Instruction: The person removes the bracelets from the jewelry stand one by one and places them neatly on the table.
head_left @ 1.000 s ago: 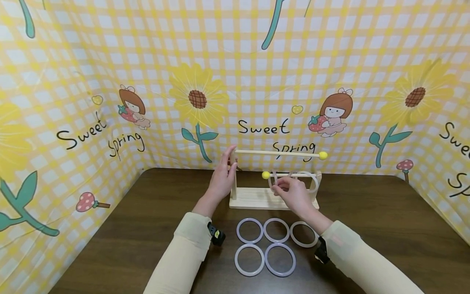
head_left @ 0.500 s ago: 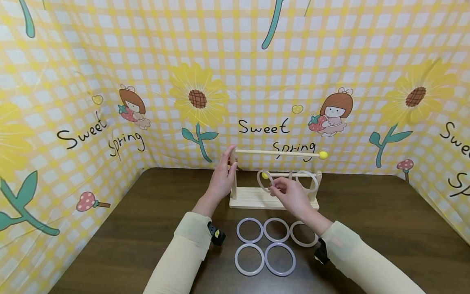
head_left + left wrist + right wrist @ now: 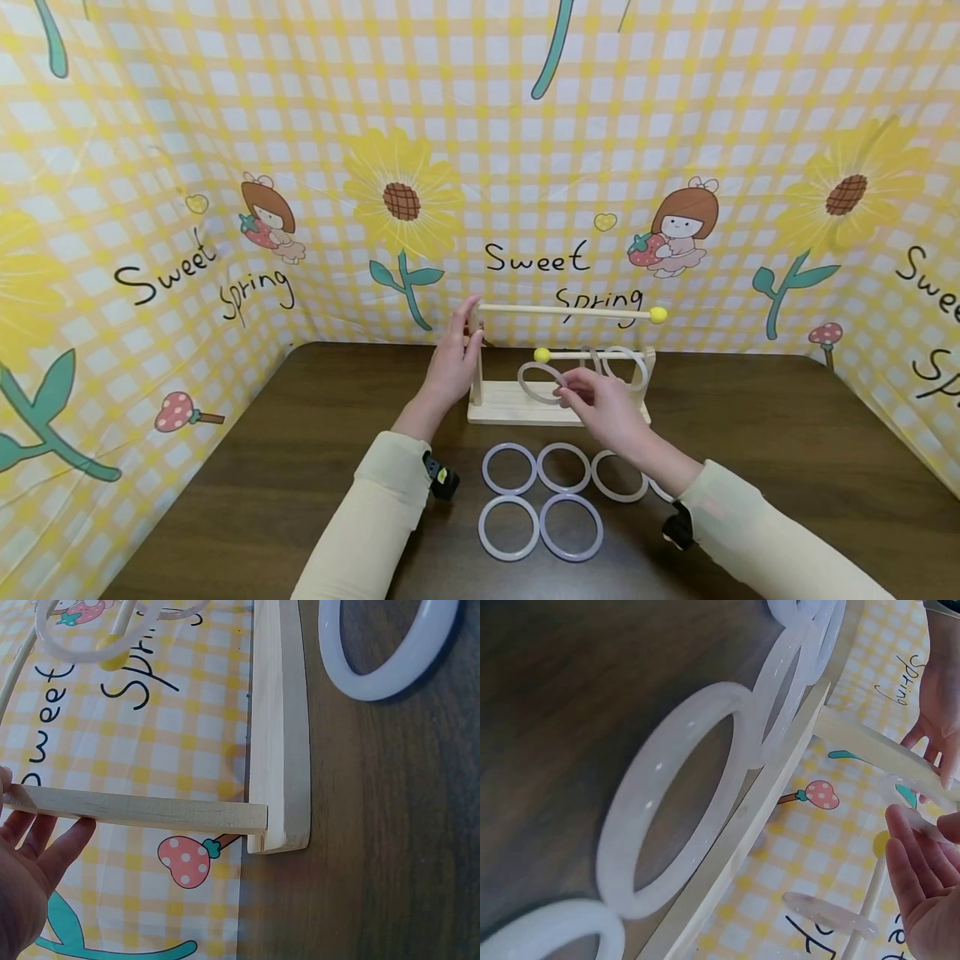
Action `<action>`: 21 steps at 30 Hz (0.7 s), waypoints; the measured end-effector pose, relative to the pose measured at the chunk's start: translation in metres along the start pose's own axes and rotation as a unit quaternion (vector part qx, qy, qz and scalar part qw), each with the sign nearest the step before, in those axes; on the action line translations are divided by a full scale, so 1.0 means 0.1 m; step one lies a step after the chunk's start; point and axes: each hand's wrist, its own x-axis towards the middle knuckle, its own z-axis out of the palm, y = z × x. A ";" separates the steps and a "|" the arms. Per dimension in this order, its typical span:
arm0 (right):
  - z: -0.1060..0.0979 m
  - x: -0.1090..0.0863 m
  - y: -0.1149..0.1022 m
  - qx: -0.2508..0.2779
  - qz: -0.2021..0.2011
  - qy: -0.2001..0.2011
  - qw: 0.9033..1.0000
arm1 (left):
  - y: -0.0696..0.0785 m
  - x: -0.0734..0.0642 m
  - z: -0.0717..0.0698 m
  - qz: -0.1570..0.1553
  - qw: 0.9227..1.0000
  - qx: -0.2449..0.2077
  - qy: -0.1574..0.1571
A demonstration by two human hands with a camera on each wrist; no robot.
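A translucent ring (image 3: pixel 522 385) is pinched by the right hand (image 3: pixel 606 406) and is held out to its left, face tilted. The yellow ball (image 3: pixel 542 355) is seen up-left of that hand; whether it is touched cannot be judged. By the left hand (image 3: pixel 452 364), a post (image 3: pixel 172 812) is gripped.

The rings (image 3: pixel 649 805) look glossy plastic, the stand (image 3: pixel 504 404) smooth, matt wood.

Pale wooden stand (image 3: pixel 498 408): one, held by your left fingers (image 3: pixel 459 323).
Slim pale wooden rods (image 3: pixel 567 312): two.
Round yellow end balls (image 3: pixel 657 315): two, one per rod.
Pale glossy round rings (image 3: pixel 572 558): nine visible; one in your right fingers (image 3: pixel 577 380), two on a rod to their right, six nearer you.
Your bare hands (image 3: pixel 453 358): two.
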 end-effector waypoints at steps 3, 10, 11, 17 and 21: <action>-0.07 -0.04 -0.01 -0.004 -0.003 -0.002 1.000 | 0.00 0.01 0.00 0.000 1.000 0.001 0.000; -0.21 -0.14 0.00 -0.014 -0.016 0.006 1.000 | 0.01 0.00 0.00 -0.001 1.000 -0.002 -0.001; -0.23 -0.15 0.01 -0.014 -0.020 0.008 1.000 | 0.00 0.00 0.00 0.000 1.000 -0.003 -0.001; -0.36 -0.24 0.08 -0.016 -0.052 0.009 0.998 | 0.00 0.00 0.00 0.004 1.000 -0.003 -0.001; -0.46 -0.31 0.13 -0.024 -0.084 0.009 0.996 | 0.01 0.00 0.00 0.003 1.000 -0.003 0.000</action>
